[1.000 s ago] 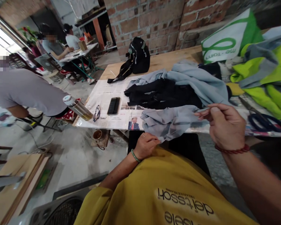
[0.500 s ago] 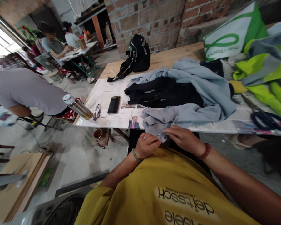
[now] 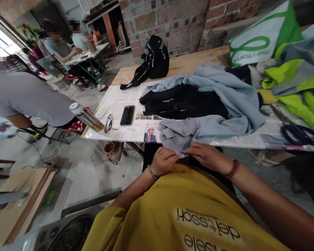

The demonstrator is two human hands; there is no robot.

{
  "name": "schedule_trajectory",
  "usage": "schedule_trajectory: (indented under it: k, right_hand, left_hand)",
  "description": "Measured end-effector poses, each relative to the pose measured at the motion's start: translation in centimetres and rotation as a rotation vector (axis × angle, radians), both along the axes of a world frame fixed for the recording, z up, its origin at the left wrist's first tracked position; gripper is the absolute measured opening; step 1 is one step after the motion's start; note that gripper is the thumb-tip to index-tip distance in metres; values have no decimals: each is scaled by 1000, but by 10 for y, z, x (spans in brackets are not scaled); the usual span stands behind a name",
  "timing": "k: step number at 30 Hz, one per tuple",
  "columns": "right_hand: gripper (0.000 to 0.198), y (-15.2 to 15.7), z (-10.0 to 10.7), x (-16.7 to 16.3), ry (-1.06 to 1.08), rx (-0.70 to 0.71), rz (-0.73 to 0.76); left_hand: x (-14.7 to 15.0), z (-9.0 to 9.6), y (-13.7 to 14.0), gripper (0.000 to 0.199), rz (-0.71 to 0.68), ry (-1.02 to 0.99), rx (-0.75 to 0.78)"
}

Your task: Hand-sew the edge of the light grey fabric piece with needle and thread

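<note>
A light grey fabric garment (image 3: pixel 183 130) lies crumpled along the table, and one end hangs over the front edge to my fingers. My left hand (image 3: pixel 164 162), with a ring and a green bead bracelet, pinches the hanging end. From the other side, my right hand (image 3: pixel 206 157), with a red bead bracelet, is closed on the same end. A small pale, shiny piece (image 3: pixel 182 155) shows between the fingertips; I cannot make out what it is. Black cloth (image 3: pixel 188 104) lies on the grey fabric.
On the newspaper-covered table are a phone (image 3: pixel 127 115), glasses (image 3: pixel 108 123), a bottle (image 3: pixel 86 116) and a black bag (image 3: pixel 157 57). Dark-handled scissors (image 3: pixel 298 134) lie at the right, by yellow-green clothing (image 3: pixel 295 83) and a green-white bag (image 3: pixel 259 42). A person (image 3: pixel 31 94) sits at left.
My fingertips have shifted slightly on the fabric's end, and less of the shiny piece shows between them. The things on the table lie as before; the view has shifted a little.
</note>
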State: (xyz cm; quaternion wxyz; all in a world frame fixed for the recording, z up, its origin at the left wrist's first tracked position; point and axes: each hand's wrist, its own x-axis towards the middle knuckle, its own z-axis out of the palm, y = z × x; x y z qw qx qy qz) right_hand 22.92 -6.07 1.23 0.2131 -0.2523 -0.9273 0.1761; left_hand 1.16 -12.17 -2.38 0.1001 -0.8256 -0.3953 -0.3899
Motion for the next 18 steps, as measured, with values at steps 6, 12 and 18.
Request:
schedule_trajectory:
  k: [6, 12, 18]
  right_hand:
    - [30, -2, 3, -3, -33, -10, -10]
    - [31, -4, 4, -10, 43, -88, 3]
    - [31, -9, 4, -19, 115, -208, -106]
  left_hand:
    - [0, 0, 0, 20, -9, 7, 0]
    - [2, 3, 1, 21, -16, 15, 0]
    - [3, 5, 1, 23, -30, 30, -22]
